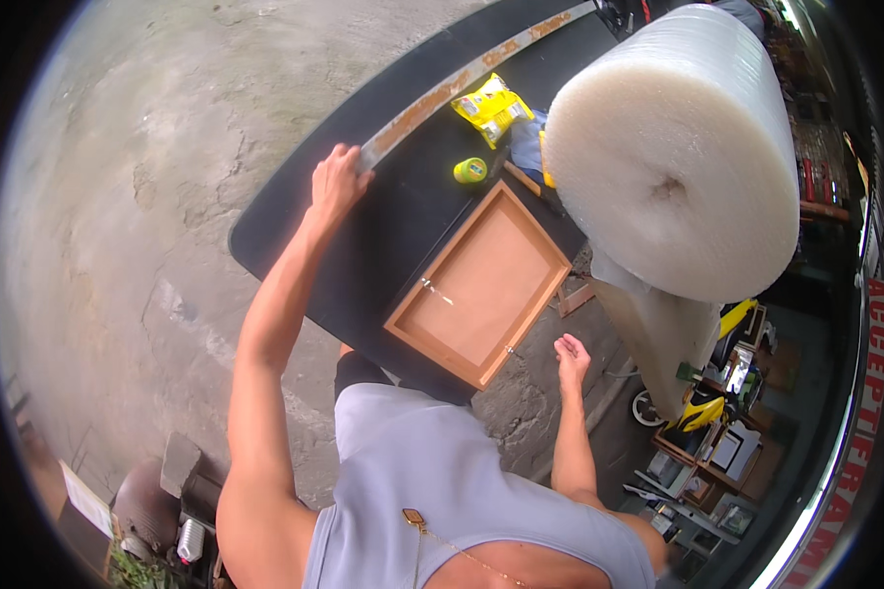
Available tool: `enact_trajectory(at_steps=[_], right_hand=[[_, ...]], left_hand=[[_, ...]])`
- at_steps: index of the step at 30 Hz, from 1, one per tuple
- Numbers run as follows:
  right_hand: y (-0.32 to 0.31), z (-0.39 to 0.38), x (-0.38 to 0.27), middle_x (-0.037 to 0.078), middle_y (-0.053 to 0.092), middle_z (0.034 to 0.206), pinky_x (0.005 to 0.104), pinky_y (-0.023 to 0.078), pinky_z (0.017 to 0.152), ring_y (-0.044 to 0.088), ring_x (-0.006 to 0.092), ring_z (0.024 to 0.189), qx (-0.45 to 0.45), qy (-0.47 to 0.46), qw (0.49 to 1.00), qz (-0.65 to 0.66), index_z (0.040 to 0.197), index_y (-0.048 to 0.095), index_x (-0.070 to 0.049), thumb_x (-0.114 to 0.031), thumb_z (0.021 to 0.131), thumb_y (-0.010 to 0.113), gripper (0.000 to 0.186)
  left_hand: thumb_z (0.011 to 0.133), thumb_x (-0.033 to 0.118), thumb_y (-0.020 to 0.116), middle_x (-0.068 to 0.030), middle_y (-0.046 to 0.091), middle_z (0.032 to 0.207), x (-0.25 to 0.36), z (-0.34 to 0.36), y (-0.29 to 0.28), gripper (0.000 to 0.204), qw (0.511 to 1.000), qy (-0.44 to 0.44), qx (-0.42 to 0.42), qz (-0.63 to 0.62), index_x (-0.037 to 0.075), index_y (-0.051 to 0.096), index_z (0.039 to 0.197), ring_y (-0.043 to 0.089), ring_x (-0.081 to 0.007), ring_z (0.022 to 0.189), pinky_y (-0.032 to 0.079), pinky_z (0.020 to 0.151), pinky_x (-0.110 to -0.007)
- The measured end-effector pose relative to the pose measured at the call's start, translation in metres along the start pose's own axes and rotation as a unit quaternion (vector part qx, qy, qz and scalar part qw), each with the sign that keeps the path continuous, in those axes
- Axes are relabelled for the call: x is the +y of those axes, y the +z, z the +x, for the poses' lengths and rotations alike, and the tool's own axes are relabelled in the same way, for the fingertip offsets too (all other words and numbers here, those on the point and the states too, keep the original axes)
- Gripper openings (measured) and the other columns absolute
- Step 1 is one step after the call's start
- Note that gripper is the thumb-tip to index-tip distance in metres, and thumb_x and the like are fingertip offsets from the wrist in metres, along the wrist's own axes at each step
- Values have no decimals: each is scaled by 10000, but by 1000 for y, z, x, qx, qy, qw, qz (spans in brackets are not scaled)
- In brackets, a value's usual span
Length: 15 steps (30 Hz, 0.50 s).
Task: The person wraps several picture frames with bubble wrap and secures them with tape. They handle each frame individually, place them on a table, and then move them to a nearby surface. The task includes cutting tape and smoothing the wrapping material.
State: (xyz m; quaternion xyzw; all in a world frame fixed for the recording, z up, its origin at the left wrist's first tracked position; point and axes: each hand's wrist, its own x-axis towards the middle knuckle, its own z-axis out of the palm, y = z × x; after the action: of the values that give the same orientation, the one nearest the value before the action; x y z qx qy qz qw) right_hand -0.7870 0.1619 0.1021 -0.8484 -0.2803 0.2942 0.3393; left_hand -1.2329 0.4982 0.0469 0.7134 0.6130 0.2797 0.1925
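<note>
Left hand (339,182): grip closed on the near end of a long, flat, grey metal strip with rust-brown patches (462,82). Right hand (572,358): empty, fingers loosely bent, in the air off the right side of a shallow, rectangular, light-brown wooden tray (491,270). The strip runs along the left edge of the black, round-cornered worktop (388,211); the tray sits at the worktop's near end, to the right.

Risks, judged from here: the strip is long and held at only 1 end, so a twist of the left wrist could swing its far end into the clutter at the top. Its worn edge may also scratch a palm if dragged. The tray's right side appears to reach the worktop's border or beyond; a knock from the right arm could tip it. A sweep of the strip to the right could push over the small yellow-green round container (469,171) or the crinkled yellow packet (491,106).

Edges and room: bare black surface between strip and tray, widest near the left hand. Left of the worktop, open grey concrete floor (147,177) gives that arm space. Right side tighter: the large, whitish bubble-wrap roll (673,157) looms beyond the tray, its loose sheet hanging down near the right hand. Whether the strip lies flat throughout: cannot tell.
</note>
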Motion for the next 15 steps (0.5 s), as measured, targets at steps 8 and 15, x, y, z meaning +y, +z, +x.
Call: enact_trajectory(at_steps=[8, 15], right_hand=[[37, -50, -16, 80, 601, 1006, 241, 475, 638, 590, 131, 814, -13, 121, 985, 123, 1140, 521, -15, -317, 874, 548, 403], [84, -86, -34, 41, 556, 1095, 313, 457, 723, 538, 146, 964, -110, 171, 964, 173, 1259, 408, -95, -374, 867, 540, 499]], left_hand=[[647, 243, 730, -140, 544, 913, 30, 109, 52, 307, 1000, 24, -3, 9, 32, 629, 846, 603, -341, 772, 504, 677, -416], [720, 325, 680, -141, 512, 1063, 57, 117, 78, 493, 999, 14, 18, -28, 76, 532, 1119, 570, -315, 911, 480, 748, -401]])
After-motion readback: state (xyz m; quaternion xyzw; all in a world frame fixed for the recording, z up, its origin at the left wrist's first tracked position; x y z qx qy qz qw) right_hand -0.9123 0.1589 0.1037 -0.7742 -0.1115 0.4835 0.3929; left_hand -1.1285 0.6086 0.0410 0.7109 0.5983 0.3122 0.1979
